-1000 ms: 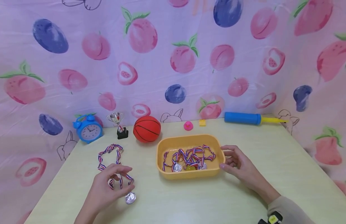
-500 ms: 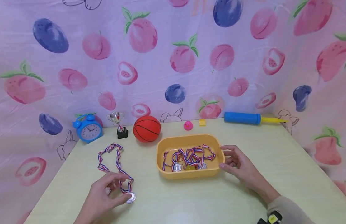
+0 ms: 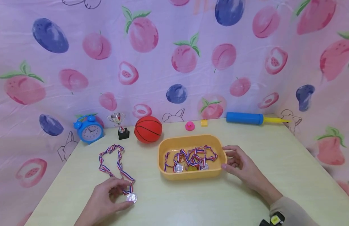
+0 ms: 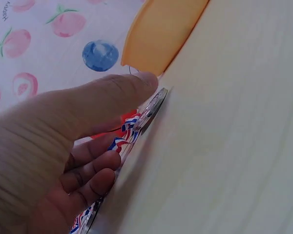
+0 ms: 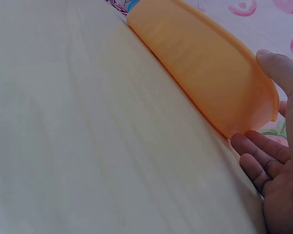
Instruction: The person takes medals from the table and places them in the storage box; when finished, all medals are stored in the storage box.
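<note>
1. Left of the tray [image 3: 191,177], the left hand [image 3: 102,199] is hanging lower than a second ago, and its thumb is no longer crossing the ribbon [image 3: 124,172]. The thumb is now sitting at the medal's near edge; the fingers are curling loosely, holding nothing. By appearance, this is putting the medal within pinching reach.
2. Also left of the tray, the silver medal [image 3: 131,197] is lying on the surface [image 3: 174,210], keeping its spot. It is looking round, shiny and embossed, while its red, white and blue ribbon is twisting away in a long loop. In the left wrist view, a second disc [image 4: 92,216] is partly showing below the fingers.
3. The tray is staying put, containing tangled ribbons [image 3: 192,157], two silver discs [image 3: 178,168] and a yellowish one [image 3: 192,168].
4. At the tray's right end, the right hand [image 3: 243,164] is remaining unchanged, thumb and fingers spreading against it, apparently steadying without clenching.
</note>
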Available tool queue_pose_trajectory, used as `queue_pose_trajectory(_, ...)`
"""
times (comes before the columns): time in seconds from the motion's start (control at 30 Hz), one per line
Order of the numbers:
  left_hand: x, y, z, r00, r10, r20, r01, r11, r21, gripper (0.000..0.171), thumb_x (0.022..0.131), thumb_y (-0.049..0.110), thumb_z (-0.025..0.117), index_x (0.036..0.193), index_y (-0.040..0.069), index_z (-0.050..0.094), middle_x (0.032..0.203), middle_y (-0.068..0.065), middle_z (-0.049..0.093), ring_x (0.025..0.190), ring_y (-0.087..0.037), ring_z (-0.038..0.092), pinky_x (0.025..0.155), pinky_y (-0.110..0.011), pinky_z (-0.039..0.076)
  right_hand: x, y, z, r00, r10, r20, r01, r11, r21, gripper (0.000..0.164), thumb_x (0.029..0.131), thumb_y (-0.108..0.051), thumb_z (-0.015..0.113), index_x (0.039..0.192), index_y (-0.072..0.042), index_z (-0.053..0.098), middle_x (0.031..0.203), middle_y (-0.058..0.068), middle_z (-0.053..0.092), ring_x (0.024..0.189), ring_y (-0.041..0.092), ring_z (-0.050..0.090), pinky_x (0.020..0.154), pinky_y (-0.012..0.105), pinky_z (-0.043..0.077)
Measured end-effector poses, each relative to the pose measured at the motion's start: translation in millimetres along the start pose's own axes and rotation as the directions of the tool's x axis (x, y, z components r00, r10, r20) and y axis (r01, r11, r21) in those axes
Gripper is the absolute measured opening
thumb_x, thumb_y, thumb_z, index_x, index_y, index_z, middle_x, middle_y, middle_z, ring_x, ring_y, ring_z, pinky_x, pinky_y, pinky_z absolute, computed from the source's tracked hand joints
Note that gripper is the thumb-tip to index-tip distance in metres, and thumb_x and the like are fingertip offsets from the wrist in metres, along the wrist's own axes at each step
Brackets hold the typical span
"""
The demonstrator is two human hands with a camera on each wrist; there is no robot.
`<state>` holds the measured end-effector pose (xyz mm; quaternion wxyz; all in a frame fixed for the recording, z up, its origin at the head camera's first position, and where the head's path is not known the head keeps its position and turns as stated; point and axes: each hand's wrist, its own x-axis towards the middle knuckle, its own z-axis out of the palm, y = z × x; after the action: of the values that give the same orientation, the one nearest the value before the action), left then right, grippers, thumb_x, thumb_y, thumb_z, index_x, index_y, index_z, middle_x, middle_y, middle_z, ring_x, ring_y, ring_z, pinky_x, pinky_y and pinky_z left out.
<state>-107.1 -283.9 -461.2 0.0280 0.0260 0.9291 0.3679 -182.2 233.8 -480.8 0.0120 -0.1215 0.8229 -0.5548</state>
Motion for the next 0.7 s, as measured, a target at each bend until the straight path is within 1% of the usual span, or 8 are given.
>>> queue_pose_trajectory(0.1,0.9,-1.4,1.1,1.0,-0.013,0.011,0.013,1.0,0.013,0.054,0.072,0.039,0.107,0.12,0.031,0.083,0.103,0.007,0.067,0.097,-0.016,0.061,0.08,-0.021,0.056,0.0,-1.1,-0.1,1.0,0.005,-0.002,-0.005,1.0,-0.002,0.062,0.105,-0.028,0.081,0.159,-0.025,0.049,0.153,0.019,0.063,0.115,0.033,0.066,0.092,0.023,0.06)
queue_pose_trajectory(0.2,1.1,-3.4,2.0,1.0,-0.002,0.009,0.001,0.999,0.039,0.054,0.071,0.04,0.108,0.117,0.031,0.083,0.102,0.008,0.066,0.096,-0.015,0.06,0.08,-0.021,0.056,-0.2,-1.6,-0.3,1.0,0.01,-0.002,-0.01,1.0,-0.004,0.063,0.105,-0.029,0.081,0.159,-0.025,0.049,0.153,0.018,0.063,0.116,0.033,0.066,0.093,0.023,0.059)
queue_pose_trajectory(0.33,1.2,-4.6,2.9,1.0,0.007,0.014,-0.007,0.999,0.046,0.053,0.071,0.038,0.108,0.116,0.03,0.081,0.102,0.009,0.066,0.096,-0.016,0.06,0.081,-0.021,0.056,-0.6,-1.5,-0.6,1.0,0.018,-0.004,-0.018,1.0,-0.004,0.064,0.105,-0.03,0.082,0.159,-0.024,0.049,0.154,0.018,0.063,0.116,0.033,0.066,0.093,0.022,0.059)
queue_pose_trajectory(0.6,1.5,-3.6,3.6,1.0,-0.028,0.007,0.027,0.998,0.056,0.052,0.071,0.037,0.108,0.114,0.027,0.081,0.101,0.006,0.065,0.095,-0.016,0.059,0.078,-0.021,0.055,-0.6,-2.0,-0.3,1.0,0.016,-0.003,-0.016,1.0,-0.005,0.064,0.105,-0.03,0.082,0.16,-0.025,0.049,0.154,0.018,0.063,0.116,0.032,0.066,0.093,0.022,0.059)
queue_pose_trajectory(0.7,1.8,-2.8,2.9,0.999,-0.031,0.007,0.03,0.997,0.064,0.049,0.072,0.038,0.107,0.112,0.027,0.081,0.1,0.006,0.064,0.095,-0.016,0.059,0.077,-0.021,0.054,0.2,-1.7,-0.4,1.0,0.008,-0.003,-0.008,1.0,-0.01,0.064,0.105,-0.029,0.082,0.159,-0.025,0.049,0.153,0.018,0.064,0.115,0.032,0.066,0.092,0.023,0.059)
